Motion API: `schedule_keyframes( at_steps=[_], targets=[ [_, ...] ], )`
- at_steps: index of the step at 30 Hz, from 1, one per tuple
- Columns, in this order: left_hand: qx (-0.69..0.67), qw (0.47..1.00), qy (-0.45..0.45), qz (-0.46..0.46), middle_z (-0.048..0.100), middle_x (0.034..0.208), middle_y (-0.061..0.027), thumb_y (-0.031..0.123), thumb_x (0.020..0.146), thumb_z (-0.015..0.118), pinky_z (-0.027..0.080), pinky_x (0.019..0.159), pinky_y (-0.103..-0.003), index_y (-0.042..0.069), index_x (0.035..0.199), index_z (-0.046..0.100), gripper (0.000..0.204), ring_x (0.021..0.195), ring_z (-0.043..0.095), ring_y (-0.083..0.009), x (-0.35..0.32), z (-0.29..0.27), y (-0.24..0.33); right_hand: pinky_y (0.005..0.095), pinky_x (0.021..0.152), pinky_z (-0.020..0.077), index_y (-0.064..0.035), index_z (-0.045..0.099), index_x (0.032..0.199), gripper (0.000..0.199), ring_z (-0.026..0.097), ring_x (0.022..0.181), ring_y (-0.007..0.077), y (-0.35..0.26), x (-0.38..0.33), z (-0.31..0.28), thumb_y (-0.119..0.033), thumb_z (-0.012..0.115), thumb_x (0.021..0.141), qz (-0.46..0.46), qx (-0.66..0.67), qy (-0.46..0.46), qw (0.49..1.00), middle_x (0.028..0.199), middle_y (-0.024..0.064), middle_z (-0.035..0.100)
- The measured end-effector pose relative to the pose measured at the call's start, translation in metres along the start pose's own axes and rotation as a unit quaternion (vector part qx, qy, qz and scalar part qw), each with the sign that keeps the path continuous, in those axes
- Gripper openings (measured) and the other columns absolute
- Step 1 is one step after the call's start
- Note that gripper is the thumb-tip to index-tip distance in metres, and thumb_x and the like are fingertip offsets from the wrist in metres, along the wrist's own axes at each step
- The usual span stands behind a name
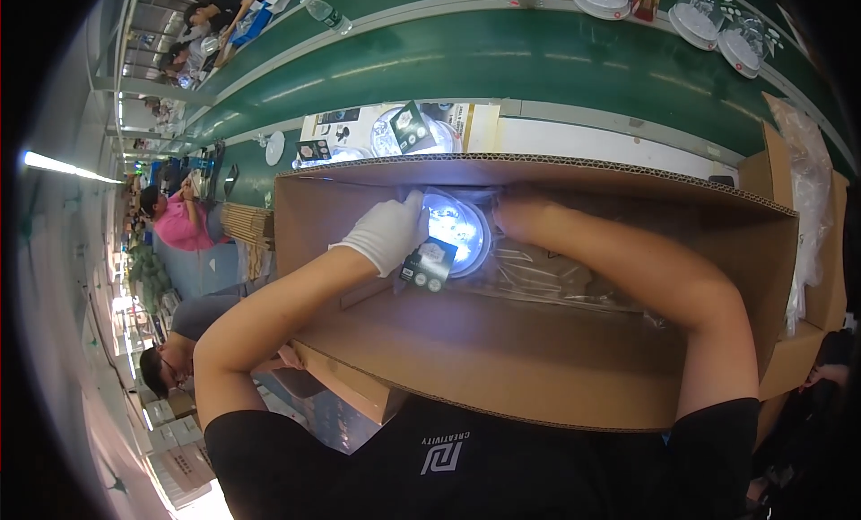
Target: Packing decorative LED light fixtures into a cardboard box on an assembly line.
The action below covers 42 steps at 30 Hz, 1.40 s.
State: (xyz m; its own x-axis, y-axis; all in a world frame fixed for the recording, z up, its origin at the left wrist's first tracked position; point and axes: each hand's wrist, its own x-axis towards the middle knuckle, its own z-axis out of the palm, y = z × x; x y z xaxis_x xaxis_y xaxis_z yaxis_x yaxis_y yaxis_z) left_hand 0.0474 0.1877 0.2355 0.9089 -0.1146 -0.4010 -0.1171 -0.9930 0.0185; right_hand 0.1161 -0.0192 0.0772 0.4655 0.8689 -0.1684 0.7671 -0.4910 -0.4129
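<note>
Inside a long open cardboard box (574, 367) sits a round lamp (456, 233) with a clear cover, glowing bright white. A dark green card tag (429, 265) hangs at its near left side. Clear plastic film (547, 273) lies around the lamp and stretches to its right. My left hand (387, 231), in a white glove, is closed at the lamp's left edge, fingertips pressed together. My right hand (520, 213) reaches into the box just right of the lamp, its fingers curled in shadow by the film; what they pinch is hidden.
Beyond the box, another lit lamp (386, 134) with a tag stands near printed cartons. A green conveyor (502, 62) runs behind, with clear-domed lamps (695, 22) and a plastic bottle (327, 15). Clear wrapping (803, 206) drapes at right. Co-workers (175, 219) are at left.
</note>
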Motion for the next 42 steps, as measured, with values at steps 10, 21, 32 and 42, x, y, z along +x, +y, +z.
schedule_keyframes(
  at_steps=[10,21,32,42],
  targets=[
    [0.048,0.998,-0.041,-0.007,0.064,0.067,-0.0273,0.021,0.095,0.050,0.053,0.059,-0.055,-0.002,0.103,0.048,0.024,0.063,0.066,-0.0462,-0.010,0.017,0.005,0.0419,0.072,0.0581,-0.0089,0.079,0.091,0.020,0.073,0.084,0.0300,-0.017,0.007,-0.031,-0.010,0.067,0.075,-0.064,-0.060,-0.175,0.981,0.093,0.0138,0.075],
    [0.029,0.997,-0.062,-0.020,0.070,0.077,-0.0214,0.035,0.102,0.044,0.054,0.064,-0.052,0.003,0.104,0.051,0.033,0.070,0.069,-0.0421,-0.020,-0.039,0.023,0.0425,0.066,0.0549,0.0001,0.067,0.086,0.019,0.068,0.077,0.0293,-0.116,-0.087,-0.201,-0.016,0.058,0.084,-0.219,-0.015,-0.142,0.965,0.083,0.0162,0.068],
    [-0.164,0.982,-0.097,0.004,0.071,0.091,-0.0128,0.032,0.098,0.056,0.055,0.071,-0.033,0.002,0.102,0.063,0.031,0.081,0.071,-0.0209,0.072,-0.212,-0.023,0.0311,0.062,0.0449,-0.0006,0.063,0.089,0.018,0.060,0.076,0.0195,-0.127,-0.117,-0.251,-0.017,0.057,0.083,-0.275,-0.040,-0.037,0.960,0.081,0.0069,0.061],
    [0.020,0.961,-0.273,-0.029,0.069,0.101,-0.0223,0.026,0.093,0.064,0.053,0.076,-0.043,-0.001,0.119,0.050,0.040,0.085,0.071,-0.0337,0.164,-0.092,-0.096,0.0406,0.073,0.0449,-0.0032,0.068,0.096,0.022,0.064,0.087,0.0267,-0.142,-0.113,-0.229,-0.020,0.054,0.090,-0.252,0.038,-0.181,0.950,0.093,0.0127,0.068]
  ],
)
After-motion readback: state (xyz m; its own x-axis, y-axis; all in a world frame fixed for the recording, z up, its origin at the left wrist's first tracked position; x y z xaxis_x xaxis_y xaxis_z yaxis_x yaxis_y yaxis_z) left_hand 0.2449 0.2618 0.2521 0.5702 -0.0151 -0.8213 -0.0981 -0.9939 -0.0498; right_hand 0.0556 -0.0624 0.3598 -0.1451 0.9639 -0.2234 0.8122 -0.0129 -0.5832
